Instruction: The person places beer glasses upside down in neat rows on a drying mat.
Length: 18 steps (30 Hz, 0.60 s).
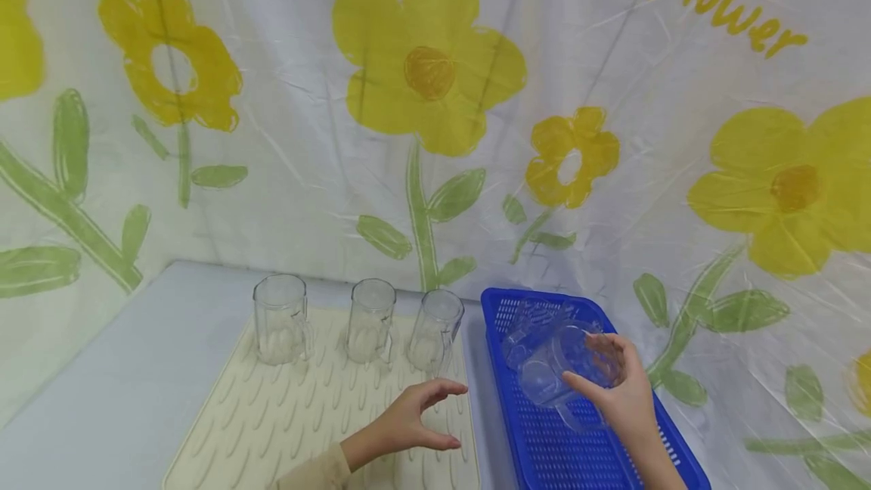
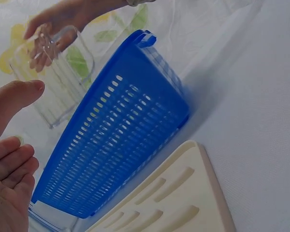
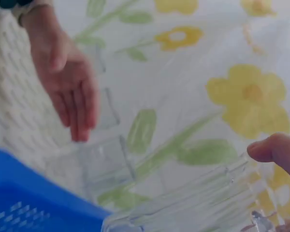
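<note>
Glass mug [image 1: 544, 380], over the blue basket [image 1: 505, 383] at lower right: I have one end gripped in the right hand [image 1: 624, 392], long axis slanting toward the left hand [image 1: 410, 418], spread and empty.

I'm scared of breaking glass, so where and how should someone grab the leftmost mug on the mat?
Probably by its handle, coming from the right: the leftmost mug stands on the mat with its handle jutting to that side, and a gap separates it from the next mug.
</note>
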{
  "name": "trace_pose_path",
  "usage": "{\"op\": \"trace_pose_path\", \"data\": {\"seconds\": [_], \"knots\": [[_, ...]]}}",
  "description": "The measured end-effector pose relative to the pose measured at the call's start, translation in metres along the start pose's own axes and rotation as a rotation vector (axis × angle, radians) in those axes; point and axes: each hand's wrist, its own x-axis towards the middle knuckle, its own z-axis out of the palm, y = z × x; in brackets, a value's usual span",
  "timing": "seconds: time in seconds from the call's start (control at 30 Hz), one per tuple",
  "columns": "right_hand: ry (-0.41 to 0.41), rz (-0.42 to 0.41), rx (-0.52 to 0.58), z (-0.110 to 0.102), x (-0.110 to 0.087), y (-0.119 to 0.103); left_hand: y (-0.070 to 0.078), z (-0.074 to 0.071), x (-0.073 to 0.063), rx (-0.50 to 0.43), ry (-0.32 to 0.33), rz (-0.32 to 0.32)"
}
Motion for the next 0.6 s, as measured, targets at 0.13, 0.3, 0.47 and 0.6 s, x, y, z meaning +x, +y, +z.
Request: {"op": "trace_pose_path", "data": {"seconds": [0.13,0.3,0.47,0.6], "knots": [[-0.045,-0.028,0.121,0.010,-0.008,-0.070,-0.001,-0.001,0.000,0.064,0.035,0.009],[-0.139,-0.042,0.096,0.024,-0.020,-0.114,-0.002,-0.003,-0.001,0.110,0.054,-0.019],[-0.231,-0.030,0.112,0.039,-0.026,-0.129,-0.002,-0.002,-0.002,0.126,0.049,-0.029],[-0.277,-0.019,0.155,0.049,-0.029,-0.134,-0.002,-0.002,-0.003,0.147,0.040,-0.016]]}}
